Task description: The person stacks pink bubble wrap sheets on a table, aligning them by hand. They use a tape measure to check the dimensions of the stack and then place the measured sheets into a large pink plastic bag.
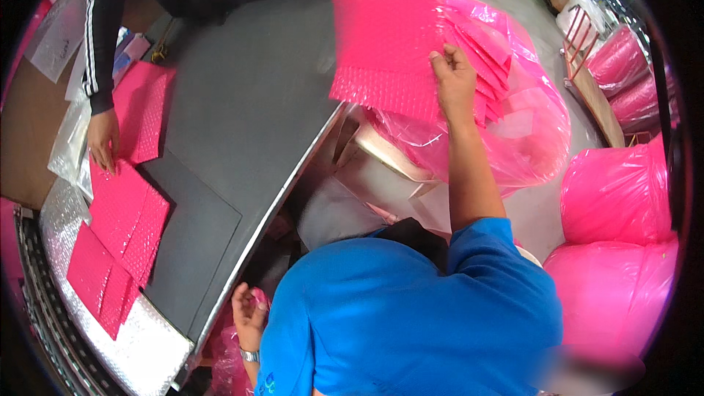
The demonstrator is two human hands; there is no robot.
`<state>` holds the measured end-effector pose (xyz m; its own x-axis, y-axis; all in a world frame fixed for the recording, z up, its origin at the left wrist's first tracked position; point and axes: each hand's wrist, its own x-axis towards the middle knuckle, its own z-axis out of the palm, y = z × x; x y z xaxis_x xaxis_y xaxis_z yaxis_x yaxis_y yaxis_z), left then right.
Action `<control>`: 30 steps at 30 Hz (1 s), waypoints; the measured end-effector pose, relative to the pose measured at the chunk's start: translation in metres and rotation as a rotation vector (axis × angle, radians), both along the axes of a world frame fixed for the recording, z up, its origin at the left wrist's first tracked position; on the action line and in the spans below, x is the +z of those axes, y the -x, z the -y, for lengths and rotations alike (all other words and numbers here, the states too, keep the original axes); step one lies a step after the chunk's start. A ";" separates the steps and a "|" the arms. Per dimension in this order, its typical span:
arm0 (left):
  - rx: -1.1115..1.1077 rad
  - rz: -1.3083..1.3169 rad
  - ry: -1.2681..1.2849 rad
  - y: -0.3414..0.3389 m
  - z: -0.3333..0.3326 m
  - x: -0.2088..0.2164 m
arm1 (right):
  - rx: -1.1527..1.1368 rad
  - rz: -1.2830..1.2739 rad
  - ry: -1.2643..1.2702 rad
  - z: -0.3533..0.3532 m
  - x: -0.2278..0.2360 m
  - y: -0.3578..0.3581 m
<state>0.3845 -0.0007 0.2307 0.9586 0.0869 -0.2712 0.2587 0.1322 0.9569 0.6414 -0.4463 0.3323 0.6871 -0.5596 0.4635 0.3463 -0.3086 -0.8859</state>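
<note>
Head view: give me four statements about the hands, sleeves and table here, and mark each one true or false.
1. The person's right hand holds a pink bubble mailer. True.
2. The silver watch is on the person's right arm. False: it is on the left arm.
3. The co-worker's sleeve is plain yellow. False: it is black with white stripes.
4. The tabletop is dark grey. True.
</note>
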 end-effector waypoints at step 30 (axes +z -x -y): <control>-0.061 0.063 -0.081 0.005 0.014 0.010 | -0.051 -0.013 0.120 0.001 0.036 0.005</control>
